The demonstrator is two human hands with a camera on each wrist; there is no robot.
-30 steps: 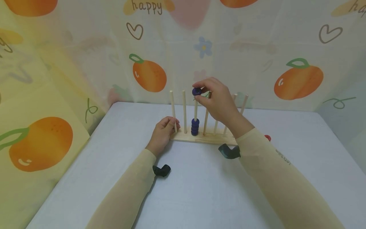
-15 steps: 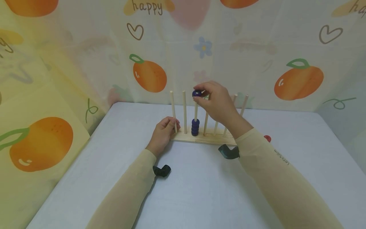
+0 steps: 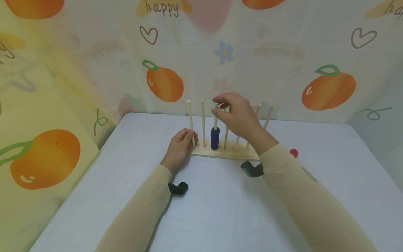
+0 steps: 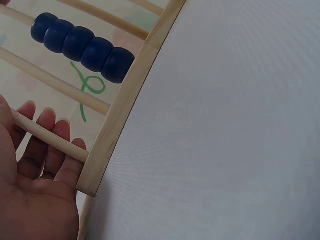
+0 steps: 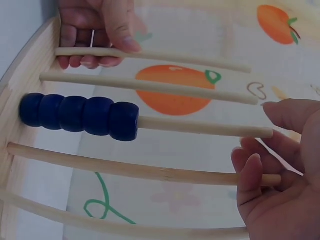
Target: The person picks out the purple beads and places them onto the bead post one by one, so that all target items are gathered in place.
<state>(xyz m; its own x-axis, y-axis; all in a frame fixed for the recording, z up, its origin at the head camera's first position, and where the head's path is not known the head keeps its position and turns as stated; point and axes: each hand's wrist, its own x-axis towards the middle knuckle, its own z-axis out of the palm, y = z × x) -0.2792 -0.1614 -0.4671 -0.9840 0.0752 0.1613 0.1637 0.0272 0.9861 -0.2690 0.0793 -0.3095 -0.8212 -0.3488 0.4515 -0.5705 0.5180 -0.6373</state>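
Note:
A wooden peg rack with several upright pegs stands on the table. Dark blue beads are stacked at the bottom of its third peg from the left. My left hand holds the leftmost peg low down, thumb on one side and fingers behind it. Around the top of the beaded peg, my right hand has its thumb and forefinger spread apart with no bead between them. Its other fingers lie loosely bent by the tip of the neighbouring peg.
A red bead lies on the white table to the right, beside my right forearm. A printed curtain with oranges hangs behind the table. Dark wrist mounts stick out from both sleeves.
The blue bead that my right hand pinched at the peg's top has been let go and now sits on the stack, which is taller. The left hand has stayed in place.

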